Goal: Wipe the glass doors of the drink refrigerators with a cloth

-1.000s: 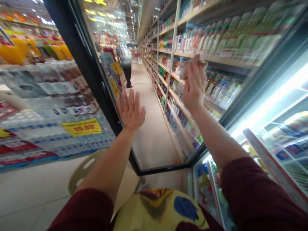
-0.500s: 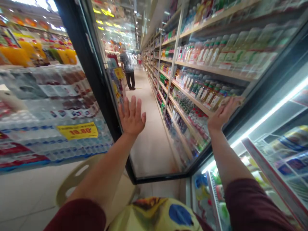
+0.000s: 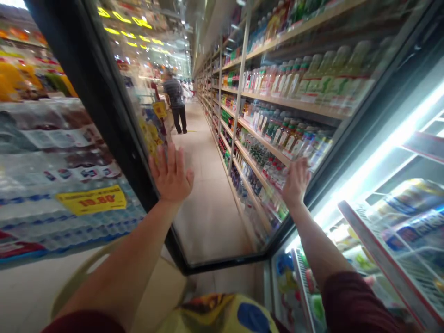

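Glass cooler door with a black frame stands swung open across the middle of the frame, its lower edge running along the bottom centre and its hinge side meeting the lit cooler at right. Left hand lies flat against the glass near the door's black left upright, left of centre; its fingers are spread and point upward, holding nothing. Right hand presses the same pane right of centre, close to the door's right edge; its fingers are extended and slightly apart, blurred at the tips, with nothing gripped. Both forearms rise from dark red sleeves at the bottom of the frame.

Seen through the pane, wooden shelves of bottled drinks run along the right side of a beige tiled aisle floor. A person in a grey top and dark trousers stands well down the aisle, upper centre. Left of the door, stacked packs of bottled water carry a yellow price label at middle left. At right, the open cooler interior shows white strip lighting and wire racks of packaged goods. A yellow patterned item with a blue patch sits at bottom centre; what it is cannot be told.
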Demonstrator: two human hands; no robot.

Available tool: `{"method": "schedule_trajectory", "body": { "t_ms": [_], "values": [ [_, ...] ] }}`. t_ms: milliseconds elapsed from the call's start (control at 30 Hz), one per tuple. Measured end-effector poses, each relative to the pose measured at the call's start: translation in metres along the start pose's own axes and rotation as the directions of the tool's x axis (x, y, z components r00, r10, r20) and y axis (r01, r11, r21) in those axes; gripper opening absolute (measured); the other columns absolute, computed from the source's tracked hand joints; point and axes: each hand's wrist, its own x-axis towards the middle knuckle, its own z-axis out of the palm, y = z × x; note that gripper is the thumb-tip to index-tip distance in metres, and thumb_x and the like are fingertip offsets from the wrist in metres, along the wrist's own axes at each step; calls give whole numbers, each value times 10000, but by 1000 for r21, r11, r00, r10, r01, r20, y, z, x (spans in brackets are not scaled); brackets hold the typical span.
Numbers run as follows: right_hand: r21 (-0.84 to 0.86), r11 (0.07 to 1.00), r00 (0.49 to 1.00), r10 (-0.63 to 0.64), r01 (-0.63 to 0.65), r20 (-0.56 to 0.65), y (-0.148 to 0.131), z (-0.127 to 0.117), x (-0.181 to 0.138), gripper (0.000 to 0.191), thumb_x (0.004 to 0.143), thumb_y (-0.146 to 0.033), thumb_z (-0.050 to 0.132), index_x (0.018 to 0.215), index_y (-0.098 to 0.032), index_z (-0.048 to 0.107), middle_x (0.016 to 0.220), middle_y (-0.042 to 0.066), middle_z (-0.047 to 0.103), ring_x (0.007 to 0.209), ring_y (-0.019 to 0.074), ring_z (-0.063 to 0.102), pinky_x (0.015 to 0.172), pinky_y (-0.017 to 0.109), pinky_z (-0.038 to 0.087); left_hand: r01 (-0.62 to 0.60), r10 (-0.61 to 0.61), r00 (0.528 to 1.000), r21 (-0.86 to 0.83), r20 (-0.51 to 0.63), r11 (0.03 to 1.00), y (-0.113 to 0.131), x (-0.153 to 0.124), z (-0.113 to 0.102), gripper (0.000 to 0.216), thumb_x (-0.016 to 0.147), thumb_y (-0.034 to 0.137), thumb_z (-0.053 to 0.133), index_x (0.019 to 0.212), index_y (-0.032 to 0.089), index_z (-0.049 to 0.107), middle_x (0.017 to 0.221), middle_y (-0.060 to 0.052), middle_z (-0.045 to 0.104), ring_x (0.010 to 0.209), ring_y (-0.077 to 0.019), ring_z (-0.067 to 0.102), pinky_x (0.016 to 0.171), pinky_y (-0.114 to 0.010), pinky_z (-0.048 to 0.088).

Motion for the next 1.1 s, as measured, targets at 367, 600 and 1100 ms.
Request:
{"method": "schedule_trajectory", "body": {
  "t_ms": [367,600,1100],
  "values": [
    [234,855,858,-499,463,124,-128,36,-78,570,933,-171,389,1462,-356,490,1431,-34,605,1305,82,552,1088,233,472,-136,145,988,124,-61,983,-5,-1,3,670,955,380,482,1565,154,321,1613,-166,308,1560,-287,30,1276,-584,66],
    [66,998,983,3,10,-186,-83,34,58,600,984,-164,328,1583,-176,282,1615,149,346,1553,291,199,1222,603,290,-163,179,977,134,-113,978,-6,0,7,690,943,366,511,1573,177,304,1598,-157,342,1560,-279,65,1278,-561,85],
    [119,990,974,-46,73,-220,-123,49,63,572,997,-195,329,1569,-191,338,1573,142,420,1541,309,230,1238,602,276,-95,99,994,84,-43,992,-10,-2,13,597,958,418,485,1513,203,437,1589,-135,359,1547,-300,156,1269,-586,104]
  ]
}}
